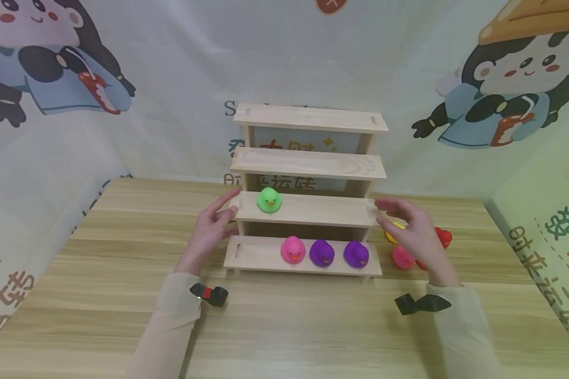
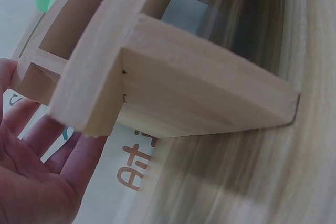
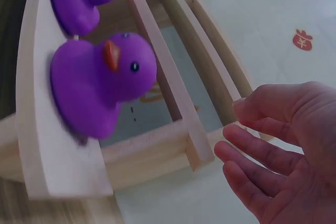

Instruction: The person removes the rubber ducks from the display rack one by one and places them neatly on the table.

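A pale wooden step shelf with several tiers stands on the table. On its second tier from the bottom sits a green rubber duck, left of the middle. The bottom tier bears a pink rubber duck and two purple rubber ducks. My left hand is at the left end of the green duck's tier, thumb and forefinger right at the edge, fingers loosely extended. At the opposite end, my right hand has its fingertips close to the tier's edge, fingers relaxed and slightly bent, holding nothing.
Behind and beneath the right hand, more rubber ducks lie on the table: a yellow one, a pink one and a red one. A printed cloth backdrop rises behind the shelf and along both sides of the table.
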Available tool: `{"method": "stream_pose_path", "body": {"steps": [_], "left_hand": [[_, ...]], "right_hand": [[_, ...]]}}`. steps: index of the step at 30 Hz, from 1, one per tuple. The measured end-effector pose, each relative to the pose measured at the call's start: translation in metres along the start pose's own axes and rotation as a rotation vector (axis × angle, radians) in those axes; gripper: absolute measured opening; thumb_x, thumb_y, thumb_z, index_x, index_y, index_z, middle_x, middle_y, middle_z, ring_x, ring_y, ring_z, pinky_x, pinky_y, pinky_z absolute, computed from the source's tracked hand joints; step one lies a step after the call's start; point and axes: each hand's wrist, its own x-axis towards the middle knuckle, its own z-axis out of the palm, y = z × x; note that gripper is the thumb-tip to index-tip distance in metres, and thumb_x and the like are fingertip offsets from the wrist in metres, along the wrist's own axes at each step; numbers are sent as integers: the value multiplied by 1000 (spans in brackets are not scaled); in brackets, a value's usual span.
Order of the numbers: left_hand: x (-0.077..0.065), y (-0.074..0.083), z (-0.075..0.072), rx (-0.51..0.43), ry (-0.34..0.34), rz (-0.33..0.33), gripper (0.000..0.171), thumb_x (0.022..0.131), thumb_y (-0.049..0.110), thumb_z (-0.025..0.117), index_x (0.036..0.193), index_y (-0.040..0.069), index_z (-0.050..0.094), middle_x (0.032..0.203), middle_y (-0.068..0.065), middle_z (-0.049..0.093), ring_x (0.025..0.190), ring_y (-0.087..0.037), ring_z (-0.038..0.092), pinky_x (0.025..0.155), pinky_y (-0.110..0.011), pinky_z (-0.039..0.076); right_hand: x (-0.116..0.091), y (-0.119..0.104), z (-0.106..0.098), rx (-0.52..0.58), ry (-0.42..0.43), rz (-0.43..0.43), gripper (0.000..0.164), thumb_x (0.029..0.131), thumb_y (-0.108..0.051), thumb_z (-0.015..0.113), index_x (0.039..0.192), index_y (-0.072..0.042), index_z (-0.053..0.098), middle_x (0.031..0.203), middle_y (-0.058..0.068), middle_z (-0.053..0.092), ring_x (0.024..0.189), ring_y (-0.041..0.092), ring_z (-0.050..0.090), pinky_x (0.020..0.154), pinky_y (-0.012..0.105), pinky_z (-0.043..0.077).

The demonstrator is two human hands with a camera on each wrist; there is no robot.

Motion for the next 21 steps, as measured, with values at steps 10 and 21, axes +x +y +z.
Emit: {"method": "stream_pose_path", "body": {"steps": [10,21], "left_hand": [[1,-1,0,-7,6,-2,47,103,19,47,149,18,39,131,-26,54,120,-34,53,90,-48,50],[1,-4,0,-2,19,4,46,103,20,47,148,20,41,132,-23,54,118,-33,54,88,-47,51]], "right_hand": [[12,-14,21,100,-43,22,37,90,-1,66,125,2,58,122,18,62,112,31,58,97,43,46],[25,-22,51,210,-49,-12,32,89,5,64,121,6,60,117,20,63,108,32,59,94,41,47]]}}
